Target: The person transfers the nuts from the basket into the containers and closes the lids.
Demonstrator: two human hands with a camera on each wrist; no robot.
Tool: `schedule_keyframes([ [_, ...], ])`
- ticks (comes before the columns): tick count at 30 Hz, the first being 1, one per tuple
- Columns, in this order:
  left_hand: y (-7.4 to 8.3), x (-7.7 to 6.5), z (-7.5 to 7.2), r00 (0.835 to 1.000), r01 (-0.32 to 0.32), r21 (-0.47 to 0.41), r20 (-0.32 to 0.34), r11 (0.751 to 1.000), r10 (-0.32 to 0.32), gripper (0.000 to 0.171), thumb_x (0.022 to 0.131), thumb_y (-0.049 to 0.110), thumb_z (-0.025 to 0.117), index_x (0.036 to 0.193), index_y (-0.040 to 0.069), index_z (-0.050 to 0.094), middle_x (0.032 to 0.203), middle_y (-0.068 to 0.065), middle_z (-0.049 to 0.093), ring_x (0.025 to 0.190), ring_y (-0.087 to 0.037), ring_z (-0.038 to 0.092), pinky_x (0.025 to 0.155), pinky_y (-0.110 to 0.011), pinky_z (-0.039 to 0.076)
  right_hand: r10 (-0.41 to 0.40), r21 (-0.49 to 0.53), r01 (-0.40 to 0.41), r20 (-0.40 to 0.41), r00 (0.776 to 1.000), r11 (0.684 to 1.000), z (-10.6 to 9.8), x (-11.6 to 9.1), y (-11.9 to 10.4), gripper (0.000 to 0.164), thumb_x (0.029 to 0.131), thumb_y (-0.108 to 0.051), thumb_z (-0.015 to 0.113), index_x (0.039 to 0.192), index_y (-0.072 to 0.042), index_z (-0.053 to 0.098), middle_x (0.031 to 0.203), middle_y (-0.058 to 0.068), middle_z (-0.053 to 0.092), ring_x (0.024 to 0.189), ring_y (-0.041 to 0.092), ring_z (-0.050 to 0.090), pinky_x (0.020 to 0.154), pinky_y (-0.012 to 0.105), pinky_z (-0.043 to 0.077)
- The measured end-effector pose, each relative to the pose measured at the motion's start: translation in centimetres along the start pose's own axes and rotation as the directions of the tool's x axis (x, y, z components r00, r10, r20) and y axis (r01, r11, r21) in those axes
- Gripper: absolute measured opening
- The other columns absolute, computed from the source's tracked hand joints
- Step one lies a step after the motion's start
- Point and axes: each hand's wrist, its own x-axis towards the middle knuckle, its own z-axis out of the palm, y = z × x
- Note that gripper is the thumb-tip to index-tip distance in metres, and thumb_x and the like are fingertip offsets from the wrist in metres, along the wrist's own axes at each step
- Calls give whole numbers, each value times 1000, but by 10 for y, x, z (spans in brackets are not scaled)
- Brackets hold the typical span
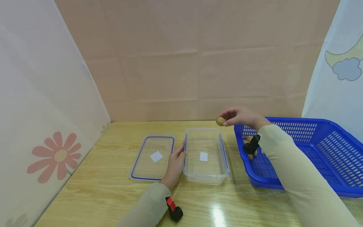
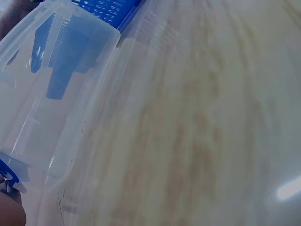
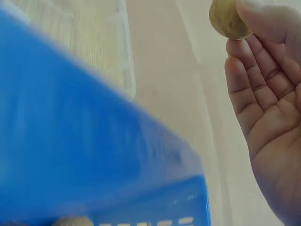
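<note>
In the head view, my right hand (image 1: 236, 116) pinches a small round brown thing (image 1: 220, 121) between thumb and fingers. It is raised above the table, near the far right corner of a clear plastic box (image 1: 211, 168). The right wrist view shows the brown thing (image 3: 229, 20) at the fingertips, with a smooth-looking surface; its exact kind I cannot tell. My left hand (image 1: 175, 162) rests against the box's left side, fingers along the wall. Its clear lid (image 1: 147, 172) with a blue seal lies on the table, left of that hand. A white label shows on both box and lid.
At the right stands a blue perforated basket (image 1: 283, 121), several brown round things (image 1: 250, 138) in its left end, partly hidden by the right wrist's camera. The wooden table (image 1: 105, 179) meets a cloth backdrop (image 1: 153, 78) behind.
</note>
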Motion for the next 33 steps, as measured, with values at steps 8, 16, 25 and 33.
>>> schedule_keyframes([
  [8,-24,13,1,1000,-5,3,-26,1000,5,47,91,3,43,138,6,41,147,-10,34,136,-23,29,111,-39,25,-50,36,46,94,994,998,20,19,-17,45,77,-11,72,117,3,59,98,3,67,92,14,62,82,27,51],
  [16,-28,16,5,999,-11,-8,-31,1000,10,48,90,3,43,138,6,42,146,-10,36,135,-23,31,111,-39,26,-73,59,63,192,979,996,45,32,-24,43,76,-6,71,116,4,60,95,4,67,89,17,61,80,29,53],
  [25,-6,8,10,1000,-7,-2,-1,1000,7,49,89,0,41,138,-2,38,146,-15,33,135,-28,29,110,-42,26,-113,17,113,308,945,993,62,40,-21,39,75,-5,71,112,4,62,93,3,67,85,15,61,76,29,54],
  [33,12,-1,13,1000,12,21,-9,1000,-12,48,89,0,40,138,-4,38,145,-15,35,135,-27,30,111,-39,27,-83,-4,92,388,918,996,76,44,-17,37,74,-2,71,110,3,64,92,2,66,86,15,61,78,30,54],
])
